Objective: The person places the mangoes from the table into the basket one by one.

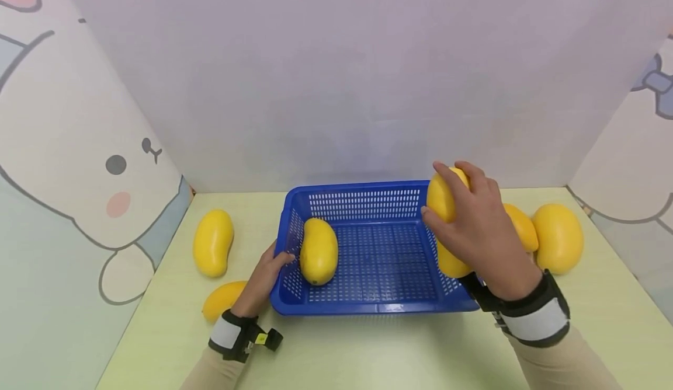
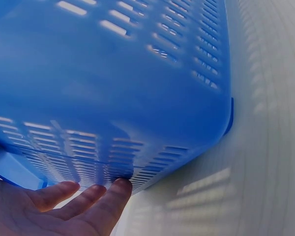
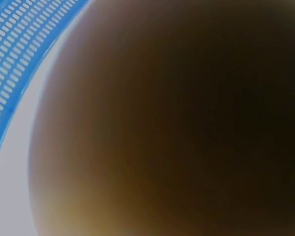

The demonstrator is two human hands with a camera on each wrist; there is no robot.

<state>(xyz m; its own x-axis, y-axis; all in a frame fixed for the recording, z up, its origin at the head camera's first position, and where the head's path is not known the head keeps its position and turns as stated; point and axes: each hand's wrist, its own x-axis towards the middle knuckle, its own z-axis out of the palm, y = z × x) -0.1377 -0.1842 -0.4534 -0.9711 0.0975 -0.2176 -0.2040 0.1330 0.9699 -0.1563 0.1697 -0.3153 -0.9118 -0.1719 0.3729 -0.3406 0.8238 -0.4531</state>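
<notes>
A blue plastic basket (image 1: pixel 368 305) with slotted walls stands on the table, one yellow mango (image 1: pixel 319 253) lying inside at its left end. My left hand (image 1: pixel 261 282) grips the basket's left side, thumb over the rim; in the left wrist view its fingers (image 2: pixel 105 204) press against the slotted outer wall. Above the basket's right end, my right hand (image 1: pixel 481 235) holds another mango (image 1: pixel 452 261), fingers and thumb curled round it from above. That mango fills most of the right wrist view as a dark, blurred shape (image 3: pixel 113 147), with the basket's slotted wall at upper left.
On the left of the pale table (image 1: pixel 336 355) lie a mango (image 1: pixel 212 243) and, partly behind my left wrist, a second one (image 1: pixel 223 299). Two more mangoes (image 1: pixel 557 238) sit right of the basket, one partly hidden by my right hand. A plain wall (image 1: pixel 368 86) rises behind.
</notes>
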